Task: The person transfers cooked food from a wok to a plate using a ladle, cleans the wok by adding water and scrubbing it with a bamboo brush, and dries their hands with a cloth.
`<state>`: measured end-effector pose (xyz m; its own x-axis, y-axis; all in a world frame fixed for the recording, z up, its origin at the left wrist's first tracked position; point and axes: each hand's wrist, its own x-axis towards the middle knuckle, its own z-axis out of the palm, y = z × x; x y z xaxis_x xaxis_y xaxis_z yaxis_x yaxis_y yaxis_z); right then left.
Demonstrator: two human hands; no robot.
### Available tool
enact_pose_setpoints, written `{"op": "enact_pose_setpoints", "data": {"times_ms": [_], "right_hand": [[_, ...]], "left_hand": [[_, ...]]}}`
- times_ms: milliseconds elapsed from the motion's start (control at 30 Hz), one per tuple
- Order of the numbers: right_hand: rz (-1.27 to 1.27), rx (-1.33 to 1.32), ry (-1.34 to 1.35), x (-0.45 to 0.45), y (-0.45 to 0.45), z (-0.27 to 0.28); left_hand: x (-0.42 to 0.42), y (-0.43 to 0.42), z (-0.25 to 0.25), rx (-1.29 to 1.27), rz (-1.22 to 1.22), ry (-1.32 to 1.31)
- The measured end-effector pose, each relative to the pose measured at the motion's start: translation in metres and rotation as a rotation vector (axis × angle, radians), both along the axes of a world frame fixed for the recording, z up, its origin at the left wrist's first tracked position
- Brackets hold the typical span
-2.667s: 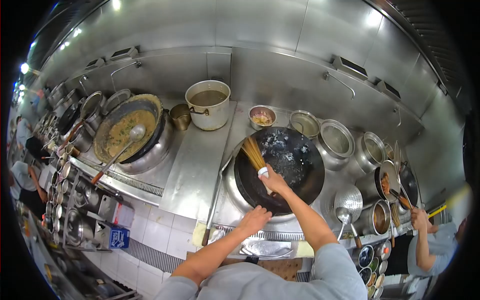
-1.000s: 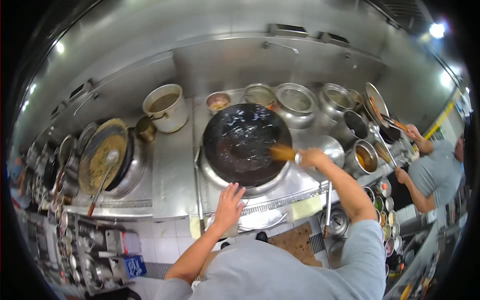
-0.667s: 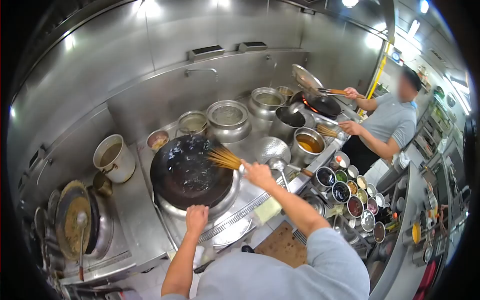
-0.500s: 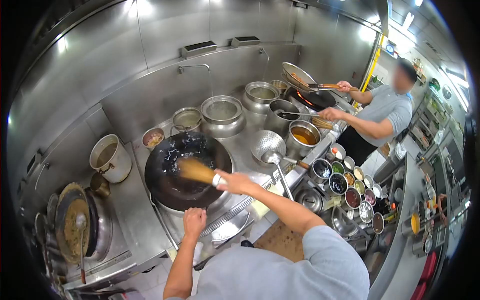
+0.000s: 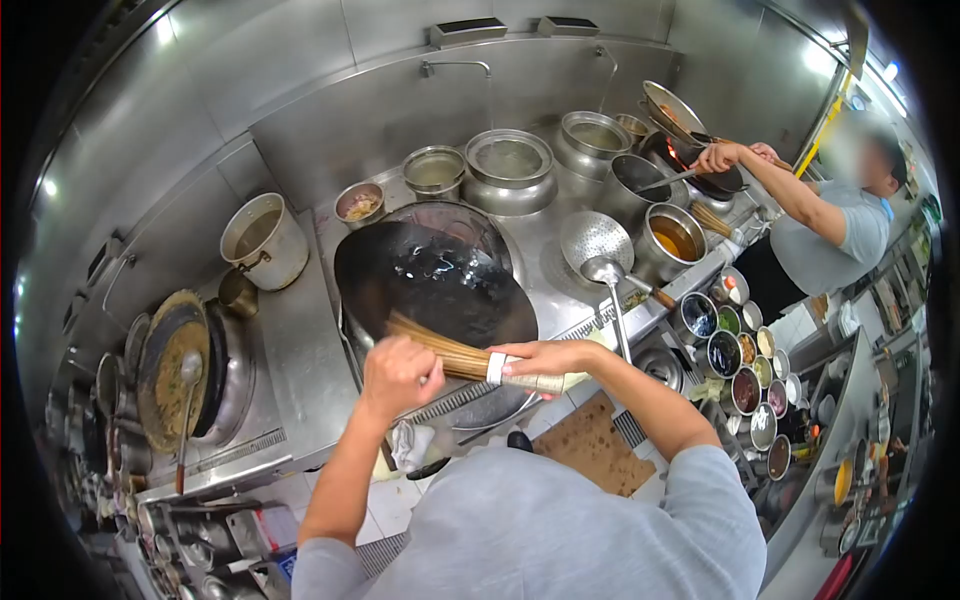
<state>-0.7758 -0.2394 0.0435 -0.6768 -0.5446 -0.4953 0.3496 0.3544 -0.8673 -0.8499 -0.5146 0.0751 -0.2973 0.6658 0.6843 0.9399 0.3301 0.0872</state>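
Note:
A large black wok (image 5: 430, 270) is tilted up off its burner, with water glinting on its inner surface. My left hand (image 5: 402, 375) is closed in a fist at the wok's near left edge; the part it grips is hidden under the fingers. In my right hand (image 5: 550, 362) is a bamboo wok brush (image 5: 450, 352), held by its pale wrapped handle with a white band. The bristles point left, by the wok's near rim and close to my left hand.
Behind the wok stand a bowl of food scraps (image 5: 360, 205) and lidless steel pots (image 5: 508, 170). A perforated strainer (image 5: 597, 243) and ladle (image 5: 603, 270) lie to the right, before a pot of amber liquid (image 5: 672, 238). A co-worker (image 5: 835, 225) handles a pan beyond.
The wok has gone from lying level to tilted. The brush has come out of the wok's middle toward me and to the right, and my view has shifted.

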Motion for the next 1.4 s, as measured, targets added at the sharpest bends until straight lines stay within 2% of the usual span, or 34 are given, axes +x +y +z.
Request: {"op": "enact_pose_setpoints", "data": {"times_ms": [67, 167, 233, 300, 367, 433, 467, 533, 633, 667, 700, 733, 767, 833, 867, 900, 933, 1000, 1100, 1233, 1300, 1333, 1367, 1400], "right_hand": [[-0.076, -0.147, -0.098, 0.001, 0.011, -0.007], [-0.051, -0.115, -0.110, -0.004, 0.038, -0.027], [-0.009, -0.061, -0.030, -0.014, 0.062, -0.067], [0.081, 0.323, 0.493, -0.035, 0.087, -0.129], [-0.042, 0.591, 0.480, -0.057, 0.103, -0.137], [-0.239, 0.979, 0.507, -0.086, 0.111, -0.138], [-0.239, 0.971, 0.516, -0.098, 0.116, -0.134], [-0.483, 1.003, 0.398, -0.116, 0.132, -0.121], [-0.801, 0.535, 0.391, -0.138, 0.188, -0.254], [-0.838, 0.241, 0.284, -0.117, 0.179, -0.244], [-0.953, 0.225, 0.324, -0.096, 0.163, -0.246], [-0.942, 0.195, 0.289, -0.083, 0.160, -0.262], [-0.976, 0.247, 0.383, -0.074, 0.157, -0.289], [-1.093, 0.235, 0.364, -0.051, 0.133, -0.263], [-1.136, 0.129, 0.275, -0.047, 0.125, -0.244], [-1.174, 0.020, 0.185, -0.042, 0.119, -0.230], [-1.178, 0.026, 0.189, -0.039, 0.114, -0.219], [-1.275, -0.154, 0.134, -0.033, 0.106, -0.206], [-1.273, -0.189, 0.193, -0.017, 0.097, -0.201], [-1.233, -0.186, 0.152, 0.018, 0.090, -0.204], [-1.273, -0.141, 0.159, 0.038, 0.085, -0.211], [-1.295, -0.116, 0.160, 0.049, 0.082, -0.209], [-1.316, -0.092, 0.159, 0.057, 0.080, -0.207], [-1.329, -0.116, 0.110, 0.063, 0.079, -0.206]], "left_hand": [[-0.019, 0.017, 0.026, 0.002, -0.006, 0.080], [-0.046, 0.035, 0.046, -0.016, -0.019, 0.112], [-0.053, 0.043, 0.053, -0.015, -0.020, 0.124], [-0.057, 0.046, 0.057, -0.037, -0.035, 0.122], [-0.056, 0.047, 0.058, -0.048, -0.038, 0.107], [-0.051, 0.042, 0.058, -0.061, -0.035, 0.093], [-0.046, 0.039, 0.055, -0.100, -0.021, 0.065], [-0.039, 0.025, 0.044, -0.163, 0.005, 0.013], [-0.006, -0.013, 0.011, -0.107, 0.138, -0.092], [0.007, -0.020, -0.001, -0.093, 0.162, -0.140], [0.018, -0.021, -0.015, -0.093, 0.208, -0.132], [0.028, -0.019, -0.026, -0.062, 0.238, -0.148], [0.032, -0.015, -0.040, -0.011, 0.257, -0.148], [0.031, -0.009, -0.067, 0.055, 0.305, -0.190], [0.025, -0.002, -0.072, 0.062, 0.293, -0.190], [0.020, 0.003, -0.076, 0.016, 0.286, -0.220], [0.016, 0.008, -0.080, -0.030, 0.282, -0.250], [0.002, 0.021, -0.094, -0.023, 0.251, -0.298], [-0.009, 0.031, -0.119, -0.040, 0.251, -0.443], [-0.014, 0.024, -0.156, 0.056, 0.400, -0.495], [-0.004, 0.019, -0.163, 0.266, 0.625, -0.451], [-0.003, 0.008, -0.176, 0.335, 0.652, -0.679], [-0.008, 0.003, -0.189, 0.336, 0.640, -0.677], [-0.009, 0.002, -0.189, 0.731, 0.482, -1.196]]}}
